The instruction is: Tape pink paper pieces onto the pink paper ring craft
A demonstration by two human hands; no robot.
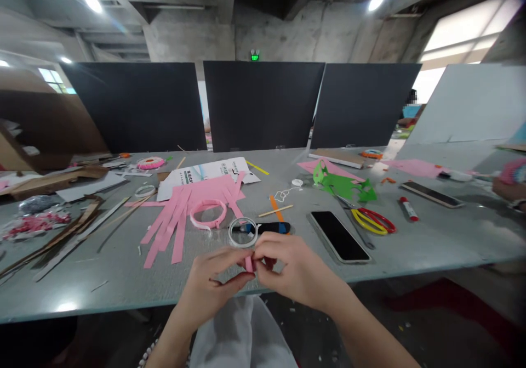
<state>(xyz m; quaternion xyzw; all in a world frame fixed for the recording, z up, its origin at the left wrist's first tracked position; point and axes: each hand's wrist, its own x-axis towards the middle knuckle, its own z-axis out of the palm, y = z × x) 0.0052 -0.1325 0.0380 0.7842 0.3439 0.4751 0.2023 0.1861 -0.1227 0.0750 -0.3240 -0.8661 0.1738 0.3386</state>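
A small pink piece, perhaps a rolled paper strip, is pinched at the table's near edge between my left hand and my right hand. Both hands' fingertips press on it and partly hide it. Just beyond them lies a roll of clear tape, beside a dark-handled tool with blue parts. Farther left, a pink ring-shaped band rests on pink paper cut into several strips.
Right of my hands lie a phone, red-and-yellow-handled scissors, a glue stick and a second phone. Green cut paper sits behind. Cardboard strips cover the left side. Dark boards stand along the back.
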